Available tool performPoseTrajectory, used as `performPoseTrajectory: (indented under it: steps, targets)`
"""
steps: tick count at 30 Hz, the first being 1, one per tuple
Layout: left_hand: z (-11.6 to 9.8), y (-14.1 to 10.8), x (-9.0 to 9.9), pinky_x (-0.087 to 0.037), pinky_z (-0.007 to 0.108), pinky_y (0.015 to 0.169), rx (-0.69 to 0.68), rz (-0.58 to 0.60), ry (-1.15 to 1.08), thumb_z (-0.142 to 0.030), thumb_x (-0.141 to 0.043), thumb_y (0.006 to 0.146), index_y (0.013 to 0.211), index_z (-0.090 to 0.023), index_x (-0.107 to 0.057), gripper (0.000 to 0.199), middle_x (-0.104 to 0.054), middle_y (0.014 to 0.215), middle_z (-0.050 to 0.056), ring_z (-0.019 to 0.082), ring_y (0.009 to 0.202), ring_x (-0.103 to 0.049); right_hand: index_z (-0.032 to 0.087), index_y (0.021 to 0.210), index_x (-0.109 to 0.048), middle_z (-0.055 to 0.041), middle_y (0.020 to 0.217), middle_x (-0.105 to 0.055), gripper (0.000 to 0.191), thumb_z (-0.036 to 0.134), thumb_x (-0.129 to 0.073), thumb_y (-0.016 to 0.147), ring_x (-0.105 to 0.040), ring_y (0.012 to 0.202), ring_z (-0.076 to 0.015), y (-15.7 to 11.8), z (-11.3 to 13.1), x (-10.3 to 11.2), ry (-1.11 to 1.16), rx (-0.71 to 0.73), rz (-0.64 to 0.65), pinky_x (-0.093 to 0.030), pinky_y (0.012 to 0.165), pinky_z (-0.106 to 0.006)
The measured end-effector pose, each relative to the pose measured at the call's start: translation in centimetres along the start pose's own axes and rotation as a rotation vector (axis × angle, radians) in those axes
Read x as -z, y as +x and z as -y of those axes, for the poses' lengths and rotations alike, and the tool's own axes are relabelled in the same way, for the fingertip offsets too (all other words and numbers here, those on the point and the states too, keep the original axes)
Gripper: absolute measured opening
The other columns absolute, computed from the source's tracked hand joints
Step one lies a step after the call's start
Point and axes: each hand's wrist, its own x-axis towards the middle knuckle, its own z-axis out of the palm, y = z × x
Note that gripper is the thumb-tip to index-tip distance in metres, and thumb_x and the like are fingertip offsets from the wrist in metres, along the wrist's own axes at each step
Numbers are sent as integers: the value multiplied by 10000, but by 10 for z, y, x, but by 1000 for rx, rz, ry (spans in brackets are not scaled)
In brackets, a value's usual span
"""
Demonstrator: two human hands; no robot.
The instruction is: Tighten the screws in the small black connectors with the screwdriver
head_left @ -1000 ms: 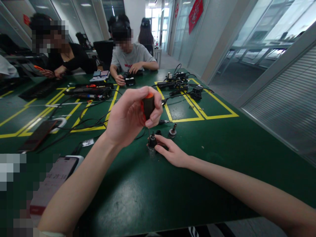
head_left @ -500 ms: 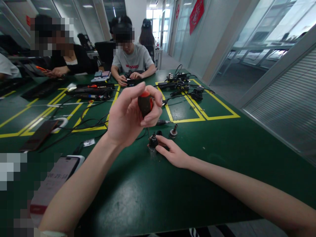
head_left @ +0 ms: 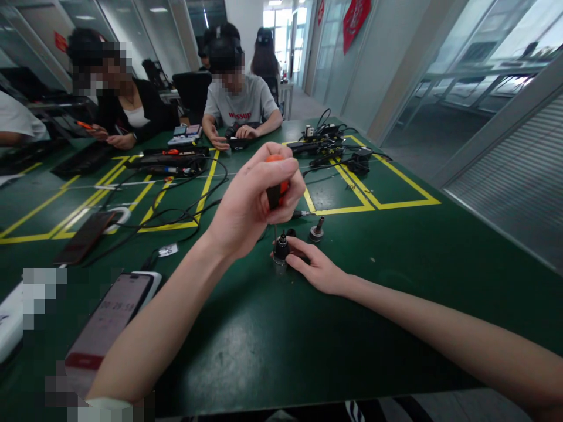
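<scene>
My left hand [head_left: 250, 196] is wrapped round the red and black handle of a screwdriver [head_left: 275, 192]. Its thin shaft points down beside a small black cylindrical part [head_left: 282, 251] with a stepped top, standing on the green table; whether the tip touches a screw is too small to tell. My right hand [head_left: 320, 271] steadies that part from the right, thumb and fingers closed about its side, with some fingertips hidden behind it. Just beyond my right hand stands a metal piece with a round base and upright stem [head_left: 316, 230]. A small dark piece [head_left: 291, 233] sits behind the black part.
A phone [head_left: 112, 316] showing a timer lies by my left forearm, and another phone [head_left: 83, 237] lies farther off. Cables [head_left: 189, 214] run across the left side. Tangled cords and black devices [head_left: 325, 146] lie at the back right. Across the table, people [head_left: 241, 102] handle objects.
My left hand has turned on the screwdriver, its thumb now across the handle. My right hand keeps its hold on the black part. The whole view has shifted slightly.
</scene>
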Motion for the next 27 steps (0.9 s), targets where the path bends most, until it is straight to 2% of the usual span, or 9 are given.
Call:
performPoseTrajectory:
  steps: [1,6,9,13,15,18,20,23,27]
  targets:
    - [-1,0,0,-252,168,419,1,3,0,-381,-638,941,864,-184,-518,243,-482,567,-68,36,421,-347,173,1467,-593,-128,1210,-761,502,446,-563,1046,-734,1073,-262,0,0,0,-7,-1,0,-584,996,-431]
    - [-3,1,-1,-335,201,439,20,0,7,-646,-520,1002,755,-148,-618,564,-440,530,-33,55,443,-367,176,1471,-595,-117,1188,-766,492,434,-563,1053,-734,1057,-251,-1,0,2,-42,-1,-5,-585,1008,-428]
    - [-2,1,0,-376,199,464,19,-10,-13,-614,-523,1017,716,-156,-597,553,-466,567,-25,63,478,-434,182,1468,-598,-119,1214,-768,488,442,-561,1057,-736,1085,-258,-1,0,3,-36,15,-3,-589,1009,-429]
    - [1,1,1,-449,205,526,-26,7,-12,-463,-622,988,761,-171,-555,376,-523,601,-32,79,532,-526,197,1468,-600,-116,1248,-764,488,455,-563,1055,-738,1112,-261,0,-1,2,-13,33,-2,-589,1018,-427]
    - [0,1,1,-420,196,503,-24,11,-12,-387,-662,954,776,-184,-508,311,-535,601,-44,68,500,-508,196,1467,-602,-116,1254,-762,495,466,-564,1053,-739,1119,-261,0,-2,2,-7,28,-6,-587,1023,-425]
    - [-1,0,1,-309,170,441,-4,20,-21,-332,-653,947,793,-194,-471,276,-516,591,-60,39,436,-415,181,1462,-601,-123,1247,-762,506,473,-563,1051,-738,1119,-266,0,-2,1,-8,31,-6,-585,1019,-429]
    - [-2,0,1,-267,168,434,3,25,-40,-341,-606,970,805,-188,-496,250,-479,575,-58,40,434,-374,173,1460,-598,-131,1248,-760,505,466,-561,1051,-737,1114,-271,0,-1,2,-9,32,-4,-583,1017,-440]
    - [-2,1,1,-299,192,463,-4,37,-66,-421,-568,982,804,-149,-589,326,-455,541,-35,62,458,-375,173,1451,-598,-130,1223,-763,497,462,-559,1048,-741,1091,-279,0,2,2,-5,21,0,-588,1003,-449]
    - [6,6,4,-333,228,475,-41,63,-148,-502,-651,897,722,-99,-650,439,-476,532,10,82,474,-415,116,1468,-572,-160,1249,-746,513,424,-527,1060,-734,1143,-294,0,9,1,2,-8,3,-564,1043,-437]
